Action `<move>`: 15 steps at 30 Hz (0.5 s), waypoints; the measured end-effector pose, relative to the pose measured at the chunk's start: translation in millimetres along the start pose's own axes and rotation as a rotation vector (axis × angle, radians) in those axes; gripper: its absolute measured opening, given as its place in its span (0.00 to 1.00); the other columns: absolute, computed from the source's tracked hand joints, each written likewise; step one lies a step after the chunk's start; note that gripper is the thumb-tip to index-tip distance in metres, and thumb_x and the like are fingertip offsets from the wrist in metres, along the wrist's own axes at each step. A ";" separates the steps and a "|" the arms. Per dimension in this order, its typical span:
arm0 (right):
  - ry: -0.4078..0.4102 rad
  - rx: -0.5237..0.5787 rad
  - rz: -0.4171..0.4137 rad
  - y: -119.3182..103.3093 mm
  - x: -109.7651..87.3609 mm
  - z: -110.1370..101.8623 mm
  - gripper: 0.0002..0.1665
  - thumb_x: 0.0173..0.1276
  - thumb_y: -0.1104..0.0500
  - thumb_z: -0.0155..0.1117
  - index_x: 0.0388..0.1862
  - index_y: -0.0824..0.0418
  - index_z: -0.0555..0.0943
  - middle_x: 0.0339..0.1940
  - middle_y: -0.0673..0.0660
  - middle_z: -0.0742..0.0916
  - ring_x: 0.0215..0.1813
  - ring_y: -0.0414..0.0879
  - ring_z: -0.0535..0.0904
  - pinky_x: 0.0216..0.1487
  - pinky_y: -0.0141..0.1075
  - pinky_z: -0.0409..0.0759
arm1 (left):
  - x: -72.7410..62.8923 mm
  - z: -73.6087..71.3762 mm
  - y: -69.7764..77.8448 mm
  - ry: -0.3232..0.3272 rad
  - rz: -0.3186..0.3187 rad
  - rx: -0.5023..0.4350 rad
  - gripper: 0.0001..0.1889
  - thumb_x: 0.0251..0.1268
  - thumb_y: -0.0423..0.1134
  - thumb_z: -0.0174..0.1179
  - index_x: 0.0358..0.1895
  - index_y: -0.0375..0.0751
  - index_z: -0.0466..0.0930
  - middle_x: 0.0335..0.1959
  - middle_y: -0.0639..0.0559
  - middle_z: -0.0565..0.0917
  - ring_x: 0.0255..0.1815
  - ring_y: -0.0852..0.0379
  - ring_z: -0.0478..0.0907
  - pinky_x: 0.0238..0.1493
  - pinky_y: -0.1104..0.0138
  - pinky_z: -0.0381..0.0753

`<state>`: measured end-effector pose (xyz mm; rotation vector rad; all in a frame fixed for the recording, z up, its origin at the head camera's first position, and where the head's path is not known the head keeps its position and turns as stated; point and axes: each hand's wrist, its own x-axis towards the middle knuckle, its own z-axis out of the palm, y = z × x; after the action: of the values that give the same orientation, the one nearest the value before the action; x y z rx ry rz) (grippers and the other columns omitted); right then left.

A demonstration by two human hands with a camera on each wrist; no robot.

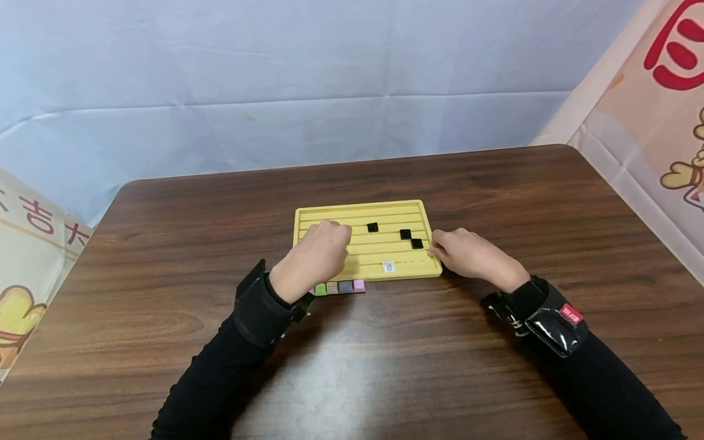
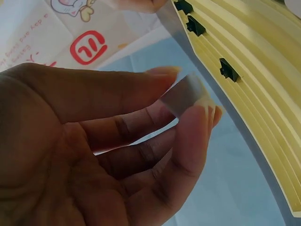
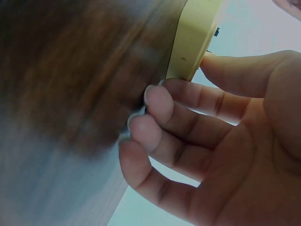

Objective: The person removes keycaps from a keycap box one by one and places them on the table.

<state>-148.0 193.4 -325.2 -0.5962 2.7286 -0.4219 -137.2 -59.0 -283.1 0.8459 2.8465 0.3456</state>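
Note:
A shallow yellow ridged tray (image 1: 374,249) lies flat on the table, bearing three small black blocks, one of them a black block (image 1: 373,227) near its middle. Over the tray's left part is my left hand (image 1: 319,253). In the left wrist view its thumb and fingertips pinch a small greyish square block (image 2: 182,95), which the hand hides from the head view. My right hand (image 1: 473,256) grips the tray's right edge; in the right wrist view the thumb is on the rim and the index finger against the side wall (image 3: 186,42), other fingers curled below.
A short row of coloured blocks, green, greyish and a pink block (image 1: 359,286), sits along the tray's near edge, partly behind my left wrist. A small white label (image 1: 388,267) is on the tray. The brown wooden table (image 1: 181,244) meets a pale cloth (image 1: 275,122) at the back.

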 end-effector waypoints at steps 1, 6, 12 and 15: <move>0.000 0.000 0.001 0.0 0.1 -0.1 0.09 0.71 0.61 0.51 0.37 0.67 0.73 0.20 0.54 0.74 0.18 0.42 0.65 0.21 0.34 0.62 | -0.2 -0.3 -0.2 -0.001 0.005 0.002 0.17 0.60 0.22 0.49 0.16 0.42 0.62 0.15 0.54 0.52 0.17 0.60 0.48 0.20 0.71 0.51; 0.000 0.002 -0.001 0.1 0.0 -0.1 0.09 0.71 0.61 0.51 0.37 0.67 0.73 0.20 0.54 0.74 0.18 0.42 0.65 0.21 0.34 0.62 | -3.1 -1.2 0.1 -0.008 0.040 0.027 0.20 0.57 0.18 0.45 0.14 0.44 0.59 0.16 0.54 0.52 0.19 0.59 0.48 0.21 0.71 0.51; 0.003 0.002 -0.006 0.6 -0.3 0.1 0.08 0.71 0.61 0.51 0.37 0.67 0.73 0.20 0.54 0.74 0.18 0.42 0.65 0.21 0.34 0.62 | -7.0 -0.1 2.1 -0.008 0.063 0.075 0.10 0.60 0.26 0.56 0.22 0.39 0.74 0.18 0.51 0.66 0.22 0.57 0.62 0.25 0.70 0.59; 0.006 0.000 -0.007 0.7 -0.2 0.4 0.08 0.71 0.61 0.51 0.37 0.67 0.73 0.20 0.54 0.74 0.18 0.42 0.65 0.21 0.34 0.62 | -8.0 0.2 3.7 -0.012 0.049 0.075 0.08 0.61 0.29 0.58 0.24 0.38 0.76 0.20 0.49 0.69 0.23 0.55 0.65 0.24 0.69 0.61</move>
<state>-147.9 194.0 -325.7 -0.6058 2.7325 -0.4260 -128.6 -60.4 -281.7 0.9294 2.8479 0.2401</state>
